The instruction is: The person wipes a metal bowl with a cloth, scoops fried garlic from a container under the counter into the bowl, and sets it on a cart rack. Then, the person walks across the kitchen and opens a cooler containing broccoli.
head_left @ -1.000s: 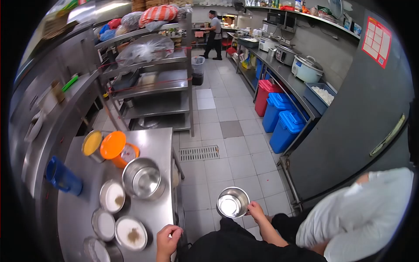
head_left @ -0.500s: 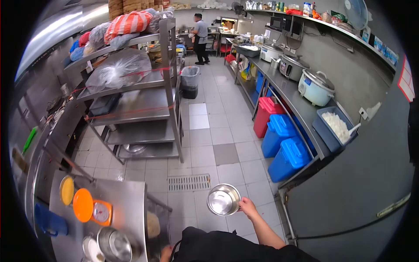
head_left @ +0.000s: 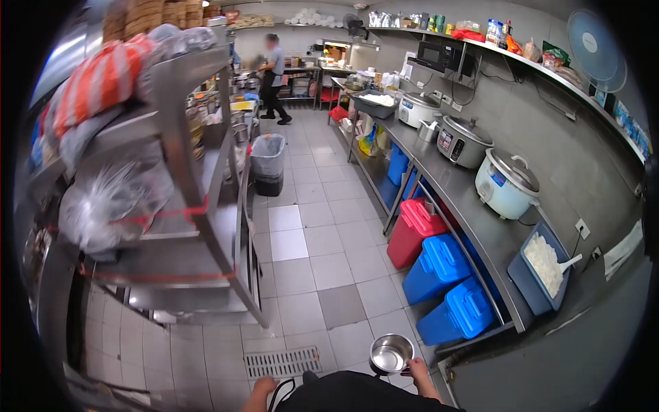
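A shiny steel pot (head_left: 392,354) hangs in front of me at the lower right, above the tiled floor. My right hand (head_left: 417,371) is closed on the right side of this pot, gripping it near the rim; its open top faces up and the inside shows bare metal. My left hand (head_left: 263,386) is low beside my dark clothing, next to a thin black strap (head_left: 282,391). Its fingers are too small and partly hidden to judge whether they are closed or hold anything.
Left stands a steel rack (head_left: 206,233) with plastic bags. A counter (head_left: 456,185) on the right carries rice cookers (head_left: 506,182) and a tub of white rice (head_left: 546,264). Lidded blue bins (head_left: 456,312) and a red bin (head_left: 415,230) stand below. A person (head_left: 273,79) is further back.
My view has shifted forward past the steel table with the orange scale, which is out of view. The pot sits lower and further right in view. The other person has turned and stepped leftward.
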`<action>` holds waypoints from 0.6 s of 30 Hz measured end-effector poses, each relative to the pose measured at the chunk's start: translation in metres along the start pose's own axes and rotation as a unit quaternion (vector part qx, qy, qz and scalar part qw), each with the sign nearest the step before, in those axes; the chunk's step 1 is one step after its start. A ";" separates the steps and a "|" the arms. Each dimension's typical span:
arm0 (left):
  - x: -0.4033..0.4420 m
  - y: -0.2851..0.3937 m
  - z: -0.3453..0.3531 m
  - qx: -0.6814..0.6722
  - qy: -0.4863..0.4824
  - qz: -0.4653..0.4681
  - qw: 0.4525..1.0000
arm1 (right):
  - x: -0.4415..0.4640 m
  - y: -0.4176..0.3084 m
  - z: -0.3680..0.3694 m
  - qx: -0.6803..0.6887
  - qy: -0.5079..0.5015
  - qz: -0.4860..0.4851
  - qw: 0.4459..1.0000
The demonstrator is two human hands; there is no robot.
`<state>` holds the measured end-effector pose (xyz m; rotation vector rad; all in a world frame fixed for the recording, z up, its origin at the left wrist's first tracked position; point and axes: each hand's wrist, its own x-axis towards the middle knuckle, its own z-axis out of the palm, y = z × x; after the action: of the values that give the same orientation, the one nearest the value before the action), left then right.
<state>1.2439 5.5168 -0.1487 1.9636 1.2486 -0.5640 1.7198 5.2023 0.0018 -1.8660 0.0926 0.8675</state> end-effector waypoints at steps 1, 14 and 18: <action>0.031 0.038 -0.055 -0.022 0.048 -0.017 0.998 | 0.015 -0.013 0.004 0.021 0.019 -0.002 1.000; 0.385 0.203 -0.375 -0.012 0.025 0.045 0.999 | 0.392 -0.312 0.238 -0.016 -0.025 -0.036 0.999; 0.391 0.162 -0.380 -0.039 -0.031 -0.105 0.993 | 0.511 -0.473 0.346 -0.127 -0.079 -0.139 0.979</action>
<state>1.5513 5.9940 -0.1201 1.7491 1.4272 -0.6651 2.1203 5.8692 -0.0122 -1.9769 -0.3865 0.8561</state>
